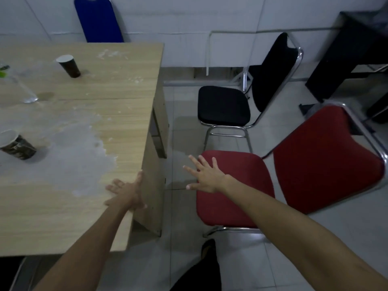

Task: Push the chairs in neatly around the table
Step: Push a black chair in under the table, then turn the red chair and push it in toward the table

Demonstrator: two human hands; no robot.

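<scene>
A light wooden table (117,131) fills the left half. A red padded chair (241,198) with a chrome frame stands to the right of it, seat facing the table, a gap of floor between them. Beyond it stands a black chair (223,106), also apart from the table. A blue chair back (98,19) rises behind the table's far edge. My left hand (126,193) rests flat on the table's right edge, holding nothing. My right hand (206,175) hovers with spread fingers over the front left corner of the red seat.
Two dark paper cups (69,66) (17,144) and a clear plastic bottle (19,85) stand on the table, which has pale stains. A black desk (348,57) sits at the far right. My foot (207,248) is on the tiled floor below the red chair.
</scene>
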